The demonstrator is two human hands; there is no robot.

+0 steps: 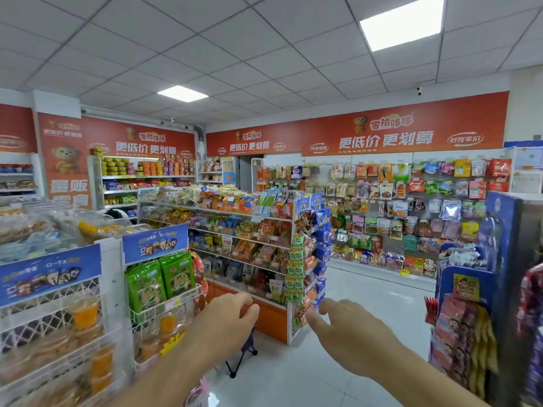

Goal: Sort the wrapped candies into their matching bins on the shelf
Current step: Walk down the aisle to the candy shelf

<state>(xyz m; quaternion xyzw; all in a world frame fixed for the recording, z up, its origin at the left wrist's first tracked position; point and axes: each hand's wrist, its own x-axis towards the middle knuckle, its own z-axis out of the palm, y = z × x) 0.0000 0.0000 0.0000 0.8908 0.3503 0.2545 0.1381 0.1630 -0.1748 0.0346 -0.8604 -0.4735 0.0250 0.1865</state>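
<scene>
**Both hands out, no candy in them yet**

We open on the left hand (232, 315), raised in front of us with its fingers loosely curled and nothing visible inside them. The right hand (346, 327) reaches forward beside it, fingers spread and relaxed, also carrying nothing. Just past the left hand stands what looks like a small folding stool (245, 352) on the white floor (367, 301), though the wrist hides most of it. Beyond both hands runs the centre shelf (235, 230), stacked with snack packets, and to our left the wire racks with clear bins (58, 342). The wrapped candies themselves we cannot pick out from here; the near bins are blurred, so they may well lie in there. We judge such candies light, small and crinkly, with slick wrappers that slide between fingers. Best pinched across the body with thumb and forefinger, not by the twisted ends.
</scene>
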